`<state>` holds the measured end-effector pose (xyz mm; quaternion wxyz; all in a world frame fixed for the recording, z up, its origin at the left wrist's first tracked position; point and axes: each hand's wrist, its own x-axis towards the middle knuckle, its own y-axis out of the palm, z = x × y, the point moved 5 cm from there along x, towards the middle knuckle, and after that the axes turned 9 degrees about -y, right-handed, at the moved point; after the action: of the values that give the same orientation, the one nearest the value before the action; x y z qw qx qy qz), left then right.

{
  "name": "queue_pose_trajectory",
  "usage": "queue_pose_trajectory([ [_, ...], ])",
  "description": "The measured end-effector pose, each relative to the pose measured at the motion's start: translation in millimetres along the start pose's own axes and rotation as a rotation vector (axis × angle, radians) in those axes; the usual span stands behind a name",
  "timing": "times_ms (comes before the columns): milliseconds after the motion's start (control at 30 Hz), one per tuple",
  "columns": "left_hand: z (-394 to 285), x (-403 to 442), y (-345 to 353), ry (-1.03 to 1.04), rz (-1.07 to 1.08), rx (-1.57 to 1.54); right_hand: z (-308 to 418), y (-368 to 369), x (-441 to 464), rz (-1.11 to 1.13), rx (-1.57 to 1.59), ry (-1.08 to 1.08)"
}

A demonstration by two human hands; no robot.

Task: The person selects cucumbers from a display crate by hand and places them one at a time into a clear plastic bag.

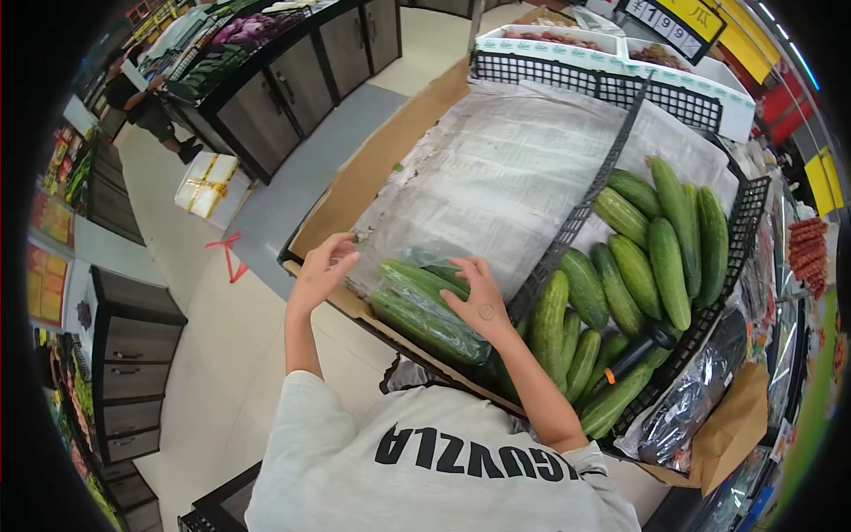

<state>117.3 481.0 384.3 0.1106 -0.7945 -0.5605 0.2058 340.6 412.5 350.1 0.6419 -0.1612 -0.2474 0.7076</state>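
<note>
A clear plastic bag [443,332] with several cucumbers [408,310] inside lies at the near left corner of the display bin. Beside the bag's left end is my left hand [321,273], its fingers bent and apart, close to the loose plastic. My right hand [479,301] is over the bag's right side with thumb and fingers spread. Whether either hand's fingertips touch the film is hard to tell. To the right, loose cucumbers [629,275] are heaped behind a black plastic divider [581,213].
White paper [505,160] lines the bin, which has a cardboard rim [381,151]. A black-handled tool [634,355] lies on the loose cucumbers. White foam boxes [550,44] stand at the back. A person [146,106] and a taped white box [208,186] are at left.
</note>
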Motion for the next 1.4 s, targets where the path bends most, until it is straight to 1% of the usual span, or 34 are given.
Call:
queue_pose_trajectory([
  [33, 10.6, -3.4, -6.4, -0.061, -0.064, -0.002, 5.1, 1.7, 2.3, 0.005, 0.007, -0.006],
  [100, 18.3, -5.1, -8.0, -0.04, -0.083, -0.021, 18.2, 8.6, 4.9, 0.084, 0.054, -0.14],
  [200, 21.5, -0.8, 1.5, -0.041, -0.039, -0.017, 12.2, 20.5, 9.8, 0.145, -0.022, -0.092],
  [233, 25.1, 4.9, 7.7, -0.055, -0.05, 0.053, 9.4, 22.3, 10.7, 0.151, -0.02, -0.095],
  [267, 28.4, 11.8, 13.4, -0.069, -0.062, 0.125, 3.7, 23.2, 11.7, 0.164, -0.099, -0.063],
  [300, 29.8, 20.1, 18.9, -0.071, -0.067, 0.125, -1.9, 24.3, 12.1, 0.175, -0.178, -0.03],
  [367, 40.4, 37.4, 31.8, -0.202, -0.089, 0.427, -10.1, 28.0, 9.9, 0.176, -0.201, -0.049],
  [400, 45.8, 43.4, 39.2, -0.199, -0.085, 0.426, -12.7, 27.4, 7.8, 0.173, -0.226, -0.065],
  [467, 56.0, 57.7, 56.7, -0.193, -0.058, 0.673, -14.3, 25.2, 5.4, 0.184, -0.217, -0.078],
  [500, 61.2, 63.1, 62.6, -0.181, -0.05, 0.674, -14.3, 25.3, 4.3, 0.2, -0.204, -0.093],
  [567, 69.6, 70.6, 64.1, -0.196, -0.116, 0.824, -17.6, 25.4, 2.8, 0.189, -0.208, -0.073],
  [633, 55.3, 65.1, 57.7, -0.119, -0.213, 0.836, -14.4, 23.3, 2.0, 0.213, -0.173, -0.057],
  [667, 45.9, 58.4, 51.5, -0.028, -0.276, 0.736, -16.9, 23.2, 1.2, 0.173, -0.179, -0.03],
  [700, 32.8, 50.0, 48.3, 0.058, -0.333, 0.628, -19.3, 27.4, 0.8, 0.182, -0.177, -0.052],
  [733, 14.0, 41.2, 51.0, 0.073, -0.349, 0.63, -20.9, 29.6, 0.7, 0.194, -0.177, -0.076],
  [767, -4.6, 31.5, 52.3, 0.083, -0.365, 0.63, -21.3, 27.1, 0.2, 0.164, -0.188, -0.049],
  [833, -31.2, 15.3, 57.6, 0.206, -0.381, 0.632, -13.7, 25.1, -3.4, 0.202, -0.236, -0.091],
  [867, -46.8, 6.1, 60.4, 0.22, -0.359, 0.624, -10.2, 20.9, -6.7, 0.19, -0.243, -0.07],
  [933, -82.9, -13.8, 67.3, 0.32, -0.345, 0.513, 1.1, 15.4, -11.2, 0.25, -0.233, -0.091],
  [1067, -101.5, -28.8, 72.3, 0.355, -0.315, 0.426, 9.8, 6.9, -13.9, 0.246, -0.157, -0.1],
  [1100, -100.6, -28.6, 71.3, 0.315, -0.298, 0.368, 6.6, 8.2, -12.0, 0.243, -0.153, -0.099],
  [1133, -98.8, -27.7, 70.0, 0.274, -0.28, 0.311, 1.3, 11.9, -9.8, 0.257, -0.168, -0.107],
  [1167, -97.5, -26.7, 70.2, 0.272, -0.276, 0.317, -1.7, 14.8, -8.3, 0.273, -0.181, -0.115],
  [1233, -96.6, -28.3, 68.0, 0.356, -0.314, 0.27, 2.1, 10.3, -2.9, 0.309, -0.185, -0.083],
  [1300, -96.3, -25.6, 66.5, 0.311, -0.291, 0.258, 2.6, 12.4, -5.1, 0.353, -0.179, -0.063],
  [1367, -91.6, -23.4, 62.3, 0.266, -0.283, 0.243, 2.0, -3.2, -13.8, 0.154, -0.042, -0.141],
  [1400, -86.7, -21.6, 60.8, 0.256, -0.283, 0.222, 0.1, -12.9, -18.1, 0.076, -0.068, -0.214],
])
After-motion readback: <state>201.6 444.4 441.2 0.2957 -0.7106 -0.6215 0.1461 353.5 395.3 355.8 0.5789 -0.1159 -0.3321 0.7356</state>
